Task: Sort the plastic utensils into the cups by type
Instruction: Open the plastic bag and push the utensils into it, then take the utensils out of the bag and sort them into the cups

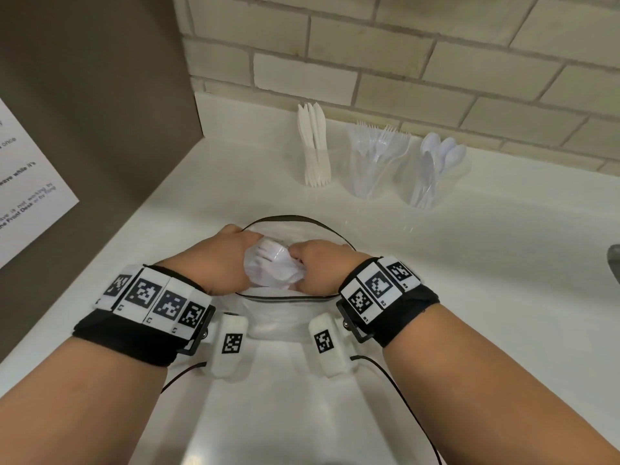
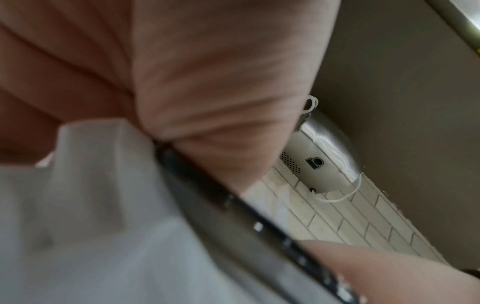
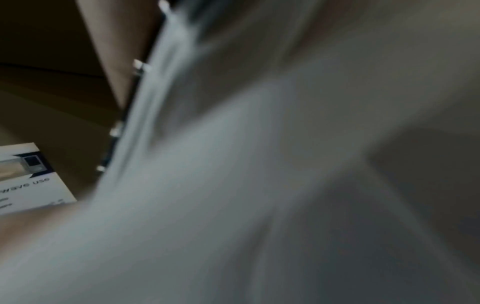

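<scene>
In the head view, both hands reach into a clear zip bag (image 1: 295, 219) with a black zipper rim, lying on the white counter. My left hand (image 1: 235, 253) and right hand (image 1: 315, 263) grip a bundle of white and clear plastic utensils (image 1: 271, 268) from either side. At the back stand three clear cups: one with white knives (image 1: 313, 152), one with clear forks (image 1: 377, 162), one with clear spoons (image 1: 434, 169). The wrist views are blurred. The left one shows my palm (image 2: 207, 82) against the bag's zipper (image 2: 259, 216), and the right one shows the zipper (image 3: 122, 127) and pale plastic.
A brown panel with a printed paper notice (image 1: 30, 182) closes the left side. A tiled wall (image 1: 402, 62) runs behind the cups. The metal edge of a sink (image 1: 615, 263) shows at the far right. Bare counter (image 1: 469, 263) lies between the bag and the cups.
</scene>
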Demonstrator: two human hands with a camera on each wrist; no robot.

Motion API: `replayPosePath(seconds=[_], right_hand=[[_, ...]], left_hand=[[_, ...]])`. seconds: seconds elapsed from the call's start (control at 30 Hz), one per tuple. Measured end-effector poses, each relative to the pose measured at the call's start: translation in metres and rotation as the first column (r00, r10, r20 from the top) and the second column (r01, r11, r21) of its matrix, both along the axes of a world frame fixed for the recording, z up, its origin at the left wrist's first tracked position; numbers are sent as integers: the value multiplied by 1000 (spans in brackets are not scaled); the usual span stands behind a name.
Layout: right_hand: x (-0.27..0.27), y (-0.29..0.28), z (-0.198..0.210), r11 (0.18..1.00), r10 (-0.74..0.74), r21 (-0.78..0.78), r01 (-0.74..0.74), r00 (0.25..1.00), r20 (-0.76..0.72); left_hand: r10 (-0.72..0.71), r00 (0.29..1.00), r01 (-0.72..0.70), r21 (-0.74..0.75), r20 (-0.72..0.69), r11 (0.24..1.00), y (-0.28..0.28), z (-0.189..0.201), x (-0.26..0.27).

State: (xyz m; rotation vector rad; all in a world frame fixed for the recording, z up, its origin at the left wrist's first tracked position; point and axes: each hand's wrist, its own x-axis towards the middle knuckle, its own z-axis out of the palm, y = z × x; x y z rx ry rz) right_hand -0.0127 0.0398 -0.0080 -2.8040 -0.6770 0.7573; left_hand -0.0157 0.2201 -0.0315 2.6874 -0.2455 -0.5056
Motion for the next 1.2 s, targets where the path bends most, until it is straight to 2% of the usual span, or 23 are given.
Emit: replayPosePath(seconds=[0.3, 0.47, 0.57, 0.63, 0.67, 0.73, 0.87, 0.93, 1.03, 1.1, 1.17, 1.2], right_hand=[[-4, 2, 1, 998, 46, -35, -44, 997, 55], [-3, -6, -4, 993, 33, 112, -39, 998, 55], [-2, -8, -7, 979, 16, 204, -21, 1000, 23], [0, -11, -6, 940, -49, 340, 41, 999, 15], [1, -14, -3, 884, -115, 453, 116, 993, -30], [0, -18, 5, 705, -210, 659, 263, 964, -160], [-4, -21, 18, 453, -270, 839, 301, 943, -193], [-5, -19, 24, 289, -298, 899, 328, 924, -241], [-3, -17, 36, -40, -291, 930, 364, 887, -359], [1, -17, 46, -239, -269, 892, 383, 857, -439], [5, -18, 58, -380, -228, 823, 422, 820, -526], [6, -20, 64, -418, -211, 795, 440, 804, -556]], left_hand=[[27, 1000, -27, -16, -11, 1000, 5, 2, 0], [57, 998, -55, -63, 16, 996, 6, 15, -3], [0, 999, 1, -33, 34, 999, 1, 17, -5], [-7, 999, 6, 6, 32, 1000, 0, 18, -6], [15, 1000, -16, 18, 15, 1000, 1, 19, -6], [68, 997, -66, 66, -22, 996, 1, 19, -8], [49, 999, -48, 208, 3, 977, -6, 22, -8], [59, 998, -55, 275, -4, 960, -7, 26, -6], [71, 997, -72, 338, 17, 938, -7, 32, -1], [66, 998, -71, 366, 24, 928, -7, 35, 1], [46, 999, -44, 349, 2, 936, -4, 35, 2], [40, 999, -34, 310, -12, 950, -1, 38, 1]])
